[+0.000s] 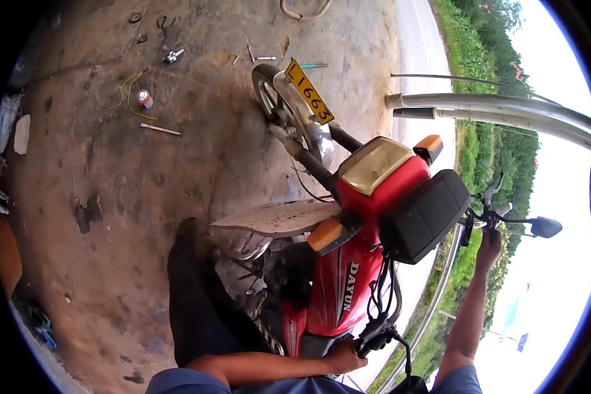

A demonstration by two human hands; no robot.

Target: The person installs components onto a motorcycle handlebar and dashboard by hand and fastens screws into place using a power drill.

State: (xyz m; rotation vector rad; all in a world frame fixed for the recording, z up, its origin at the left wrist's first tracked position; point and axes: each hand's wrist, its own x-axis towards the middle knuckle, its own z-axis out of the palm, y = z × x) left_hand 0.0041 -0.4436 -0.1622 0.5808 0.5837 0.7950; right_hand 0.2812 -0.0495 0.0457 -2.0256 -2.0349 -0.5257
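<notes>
A red motorcycle point(358, 253) fills the middle of the view, its handlebar turned and its front wheel point(266, 92) towards the top. My left hand point(345, 356) is wrapped round the nearer handlebar grip, beside black switches and cables. On the far handlebar grip, at the right, my right hand point(490, 246) is closed near a lever and a mirror point(546, 227). Between them lie the black instrument housing point(423, 217) and the headlight point(377, 164), with amber turn signals point(335, 234) at its sides. A yellow number plate point(308, 92) is fixed above the front wheel.
My dark-trousered leg point(197, 302) stands left of the motorcycle. On the stained concrete floor point(138, 177) lie a small can point(144, 98), a yellow wire point(121, 98), a metal rod point(161, 130) and several tools. Posts point(479, 102), a road and greenery are at the right.
</notes>
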